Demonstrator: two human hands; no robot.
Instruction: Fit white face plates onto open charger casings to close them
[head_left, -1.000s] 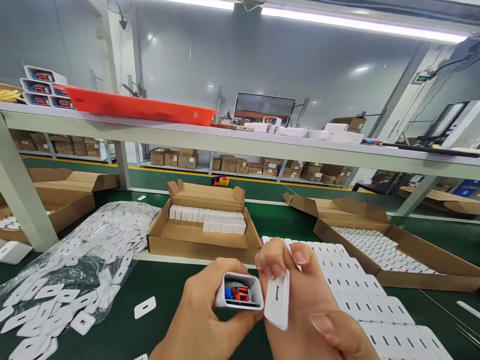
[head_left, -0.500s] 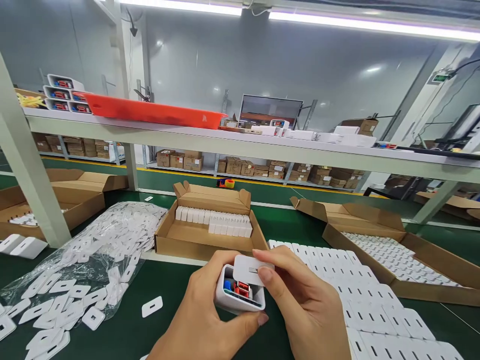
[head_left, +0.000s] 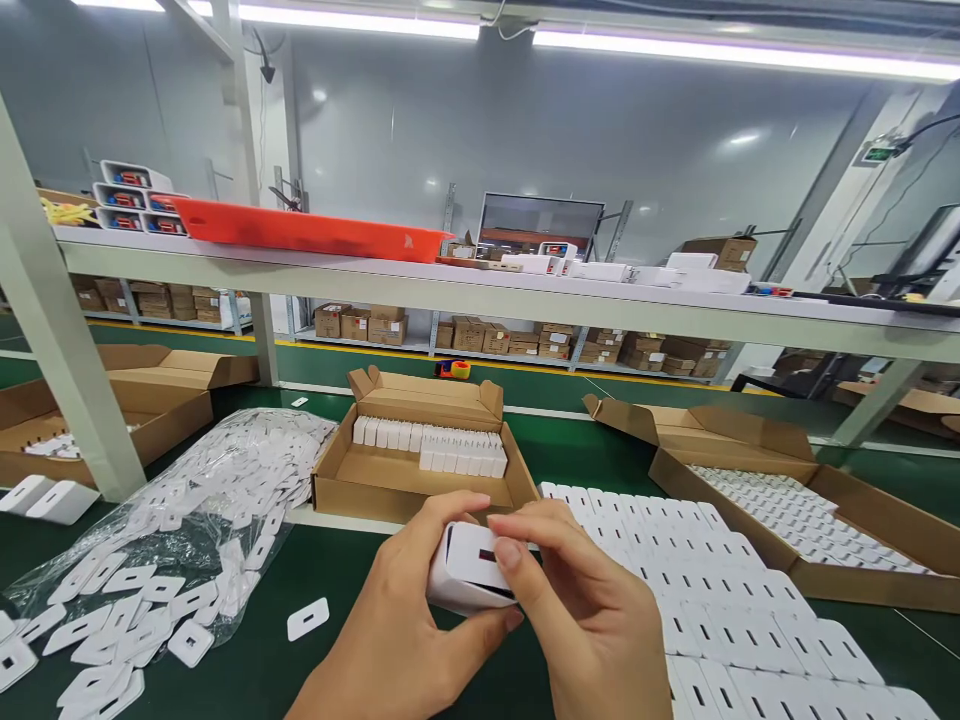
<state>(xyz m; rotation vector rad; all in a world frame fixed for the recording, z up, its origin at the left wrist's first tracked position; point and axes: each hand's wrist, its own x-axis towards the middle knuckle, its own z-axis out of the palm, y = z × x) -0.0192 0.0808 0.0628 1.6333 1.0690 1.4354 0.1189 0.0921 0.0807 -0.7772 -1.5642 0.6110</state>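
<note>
My left hand (head_left: 405,610) is closed around a small white plastic housing (head_left: 457,597), its open end turned toward me. Over that end sits a white slotted end cap (head_left: 471,552), slightly tilted, with a dark gap along its edge. The thumb and fingers of my right hand (head_left: 592,610) pinch the cap at its right side, near the slot. Whatever is inside the housing is now covered. Left of my hands, one loose end cap (head_left: 307,619) lies on the green table.
A clear plastic bag (head_left: 217,500) spills many end caps at the left. An open carton (head_left: 405,490) with white pieces stands ahead. Rows of white housings (head_left: 720,590) fill the right, beside another carton (head_left: 825,580). A shelf (head_left: 480,290) carries a red tray (head_left: 315,232).
The end cap has come down over the housing's open end, hiding the red and blue parts inside. My right hand has shifted slightly left with it.
</note>
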